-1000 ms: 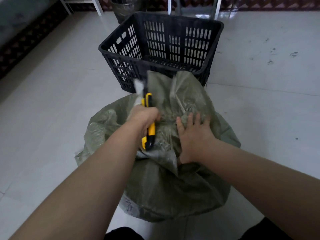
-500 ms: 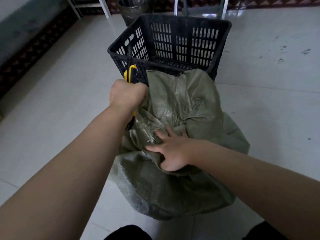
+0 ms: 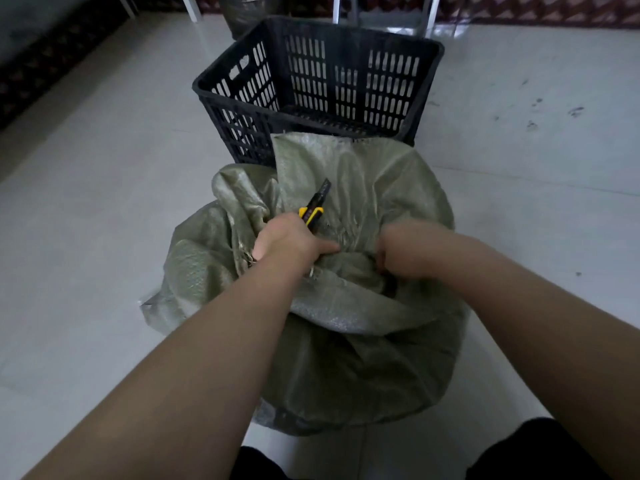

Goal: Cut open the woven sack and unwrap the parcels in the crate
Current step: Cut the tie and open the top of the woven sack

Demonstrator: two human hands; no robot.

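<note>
Our left hand (image 3: 289,242) grips the knife (image 3: 314,208); our right hand (image 3: 403,251) bunches the sack (image 3: 346,323). A slip could nick those near fingers.

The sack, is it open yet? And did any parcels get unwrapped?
Looks partly open: the green woven sack gapes at its top, showing a dark gap. In hand: the left hand grips a yellow utility knife, and the right hand pulls the fabric. Left to do: the black crate looks empty, and no parcels show, so none are unwrapped.
</note>
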